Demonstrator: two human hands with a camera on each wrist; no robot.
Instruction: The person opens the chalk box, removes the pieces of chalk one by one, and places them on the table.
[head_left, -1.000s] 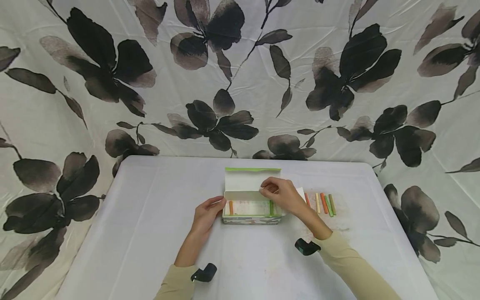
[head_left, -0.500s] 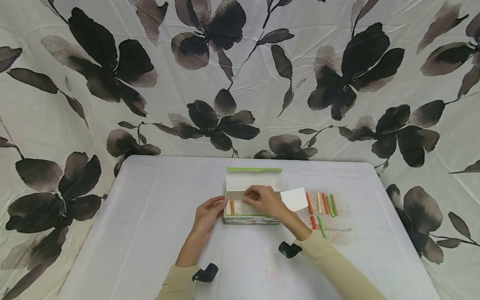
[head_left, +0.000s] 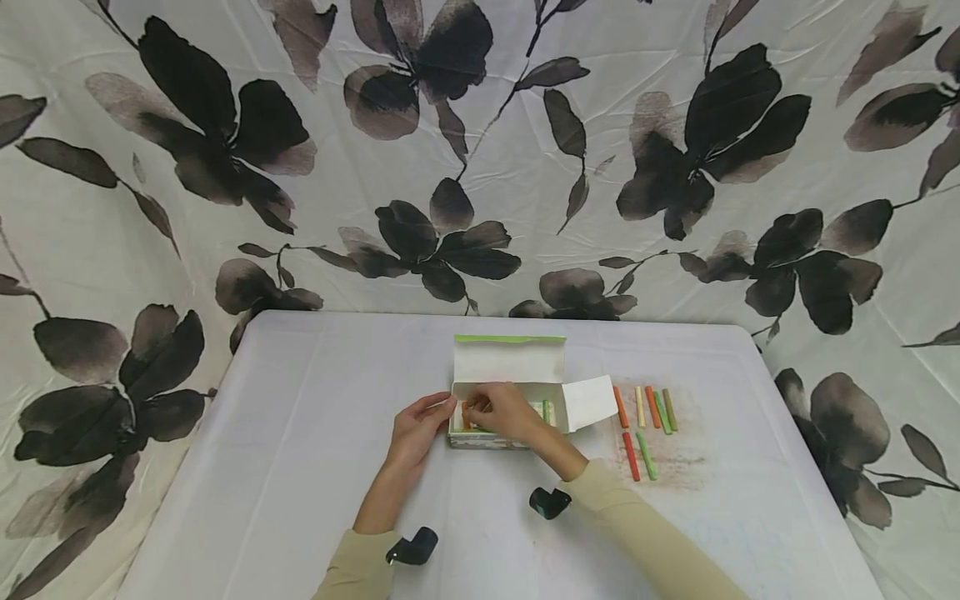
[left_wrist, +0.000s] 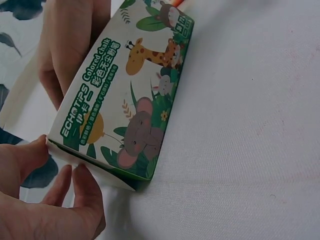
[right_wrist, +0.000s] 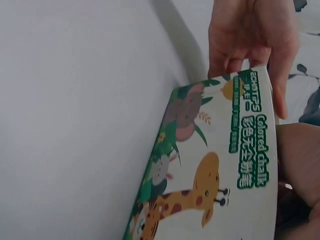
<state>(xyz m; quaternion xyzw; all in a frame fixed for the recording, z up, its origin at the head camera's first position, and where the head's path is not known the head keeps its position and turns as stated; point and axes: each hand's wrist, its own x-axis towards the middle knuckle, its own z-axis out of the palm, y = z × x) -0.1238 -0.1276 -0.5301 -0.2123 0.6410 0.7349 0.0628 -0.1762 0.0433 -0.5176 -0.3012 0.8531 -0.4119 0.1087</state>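
An open box of colored chalk stands mid-table, its lid folded back. My left hand holds the box's left end; in the left wrist view, its thumb and fingers pinch the end flap. Inside the box, at the left, my right hand has curled fingers against an orange chalk stick, apparently pinching it; the fingertips are partly hidden. Green chalk lies at the right end of the box. The printed front faces the right wrist camera, with the right fingers hidden behind it.
Right of the box, its white side flap sticks outward. Beyond it lie several chalk sticks in two rows, among them a red one and a green one, over smudges of chalk dust. A floral cloth hangs behind the table.
Across the box, my right hand has travelled from the right side to the left end and down into it. The side flap and green chalk have come back into view. My left hand stays put.
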